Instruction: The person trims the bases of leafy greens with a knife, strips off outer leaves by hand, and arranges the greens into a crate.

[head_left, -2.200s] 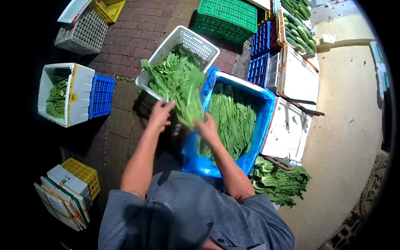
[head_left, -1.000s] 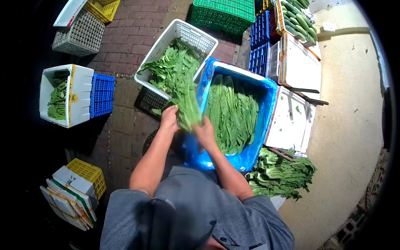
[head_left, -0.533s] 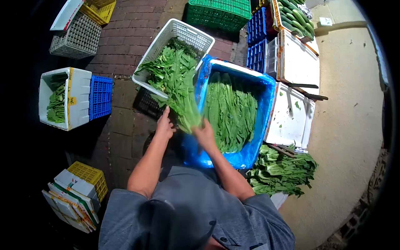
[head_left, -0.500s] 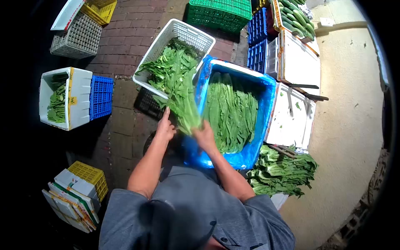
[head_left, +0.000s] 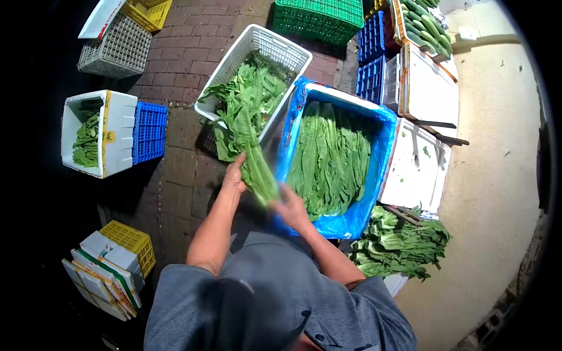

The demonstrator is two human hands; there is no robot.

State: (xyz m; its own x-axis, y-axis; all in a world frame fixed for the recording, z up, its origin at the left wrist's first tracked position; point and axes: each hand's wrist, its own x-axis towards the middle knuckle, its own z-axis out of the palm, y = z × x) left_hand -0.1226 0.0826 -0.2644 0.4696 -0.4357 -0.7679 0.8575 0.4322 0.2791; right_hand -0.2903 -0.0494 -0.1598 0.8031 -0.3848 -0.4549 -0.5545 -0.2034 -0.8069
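Note:
My left hand [head_left: 235, 175] is closed around one side of a long head of leaf lettuce [head_left: 253, 164]. Its pale stem end points down towards my body, and its leaves reach up over the white basket [head_left: 298, 50]. My right hand [head_left: 291, 209], slightly blurred, is closed at that stem end; its fingertips are partly hidden. More loose lettuce [head_left: 272, 85] lies in the basket. To the right stands a box lined with blue plastic [head_left: 383, 158], where long lettuce heads [head_left: 331, 158] are packed side by side.
More lettuce [head_left: 401, 243] is piled at the lower right, by foam lids [head_left: 415, 167]. Green crates [head_left: 319, 20] and blue crates [head_left: 370, 79] stand at the back, near cucumbers [head_left: 424, 26]. On the left are a foam box [head_left: 120, 131] with greens and a blue crate [head_left: 150, 133].
The lettuce has swung to a more upright slant, its leaves shifting left, with both hands still on it. The whole view has shifted slightly to the right.

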